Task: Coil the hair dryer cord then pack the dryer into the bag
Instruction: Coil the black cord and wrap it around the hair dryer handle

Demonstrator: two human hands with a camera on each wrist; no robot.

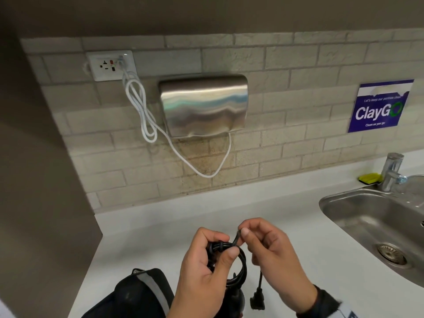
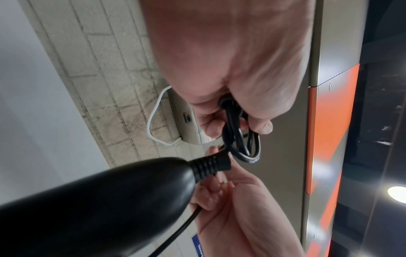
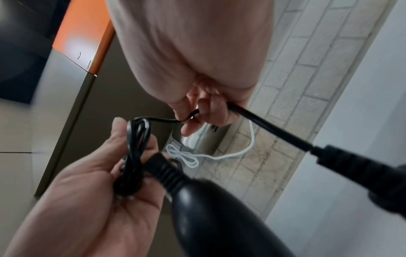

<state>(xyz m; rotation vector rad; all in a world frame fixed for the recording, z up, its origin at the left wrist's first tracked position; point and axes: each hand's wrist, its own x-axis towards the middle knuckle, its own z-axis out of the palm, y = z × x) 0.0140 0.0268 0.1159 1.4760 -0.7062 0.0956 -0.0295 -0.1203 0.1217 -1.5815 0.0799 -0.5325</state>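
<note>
My left hand [image 1: 206, 260] grips a bundle of looped black cord [image 1: 238, 265] above the white counter. The loops show between its thumb and fingers in the left wrist view, cord [image 2: 239, 137]. My right hand [image 1: 259, 242] pinches the free stretch of cord [image 3: 193, 113] between thumb and forefinger, just right of the bundle. The plug [image 1: 258, 297] dangles below that hand. The black hair dryer handle [image 2: 105, 203] hangs under my hands, handle [image 3: 219, 220] with its ribbed strain relief pointing up at the bundle. A black bag [image 1: 135, 294] with a grey stripe lies at the near left.
A steel sink [image 1: 376, 223] with a tap [image 1: 392, 171] and a yellow sponge [image 1: 369, 177] lies to the right. On the tiled wall hang a steel hand dryer [image 1: 204, 104], its white cable [image 1: 142, 111] and a socket [image 1: 110, 65]. A brown wall stands at left.
</note>
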